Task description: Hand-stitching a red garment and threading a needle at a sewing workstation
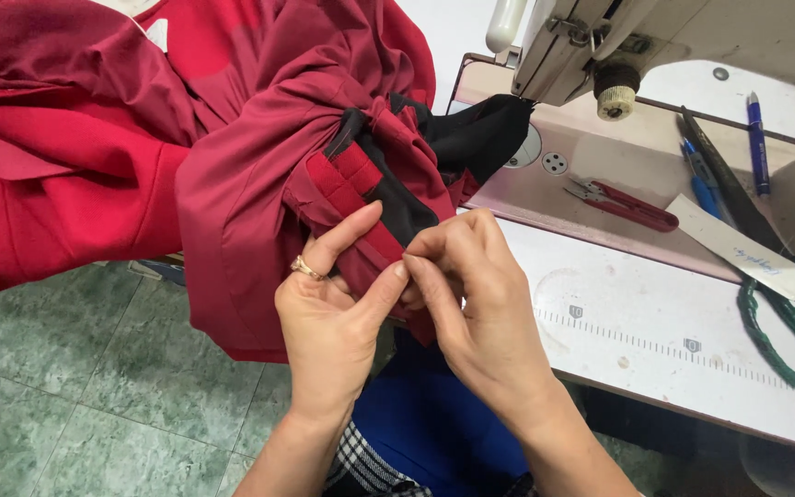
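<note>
The left hand (pixel 328 317) pinches a folded edge of the dark red fabric garment (pixel 259 175) between thumb and forefinger. The right hand (pixel 476 294) meets it, fingers (pixel 420 267) nipped shut on the same fold, just off the white bench (pixel 655 340) by the sewing machine (pixel 600 46).

A sewing workshop: sewing machine (pixel 591 46), thread snips (pixel 623 204), red garment (pixel 140 138).

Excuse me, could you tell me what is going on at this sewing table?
A person sits at a sewing machine, both hands on a red garment with black lining. The left hand and right hand pinch a folded red edge between the fingertips, just off the table. The far end of the cloth lies under the machine's head. Red snips and pens lie beside it.
</note>
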